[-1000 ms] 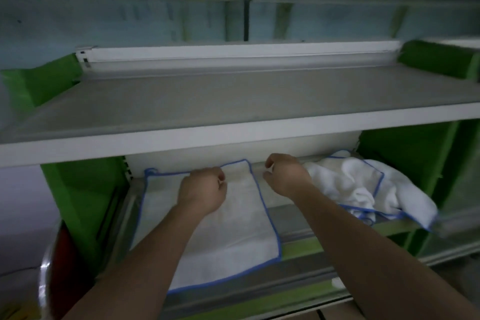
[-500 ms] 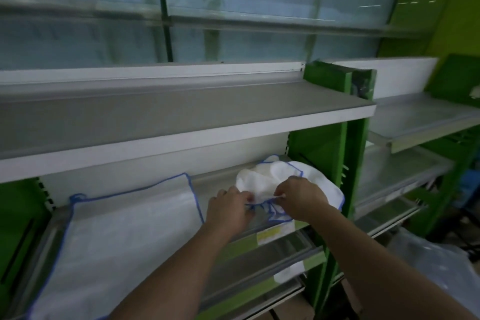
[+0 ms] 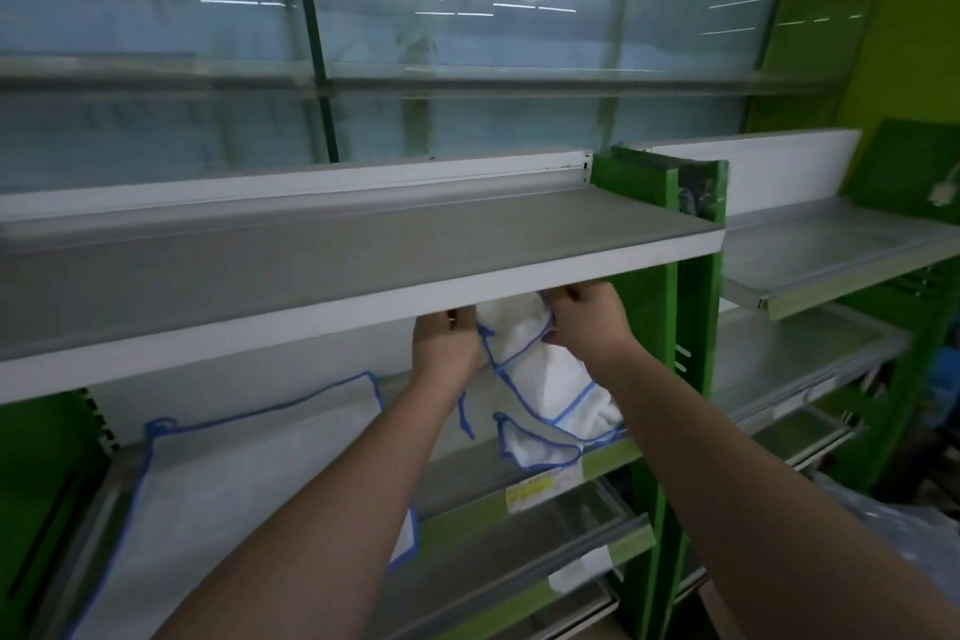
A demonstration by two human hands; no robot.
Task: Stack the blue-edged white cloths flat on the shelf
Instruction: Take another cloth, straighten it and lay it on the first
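Note:
One blue-edged white cloth (image 3: 249, 489) lies spread flat on the left part of the middle shelf (image 3: 467, 473). At the shelf's right end a crumpled blue-edged cloth (image 3: 540, 379) hangs lifted, its lower folds resting near the shelf's front edge. My left hand (image 3: 447, 346) grips its upper left part and my right hand (image 3: 587, 322) grips its upper right part, both just under the lip of the shelf above. How many cloths are in the bunch is hidden by the folds.
A grey upper shelf (image 3: 363, 255) overhangs my hands. A green upright (image 3: 675, 327) stands right of the bunch. More metal shelves (image 3: 831, 255) lie to the right, lower shelves (image 3: 545, 530) below, and a plastic bag (image 3: 893, 535) at the lower right.
My hands left the flat cloth, moved right to the crumpled pile, took hold of it and raised it up toward the shelf above. The view has swung right.

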